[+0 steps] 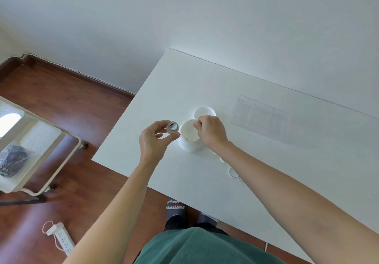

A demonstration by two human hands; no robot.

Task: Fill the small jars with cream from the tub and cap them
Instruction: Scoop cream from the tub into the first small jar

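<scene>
- Holding a small jar [172, 127] beside the open tub [189, 136], the left hand [153, 140] pinches it, mouth up.
- Right hand [211, 131] curls over the tub; whether it grips a tool is unclear.
- Filling looks underway; lids [233, 172] on the tabletop [266, 171] suggest capping remains.

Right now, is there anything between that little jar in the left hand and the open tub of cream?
Nothing visible. The left hand holds the small jar just beside the rim of the open tub, with only air between them. The right hand is over the tub's far side, not between them.
</scene>
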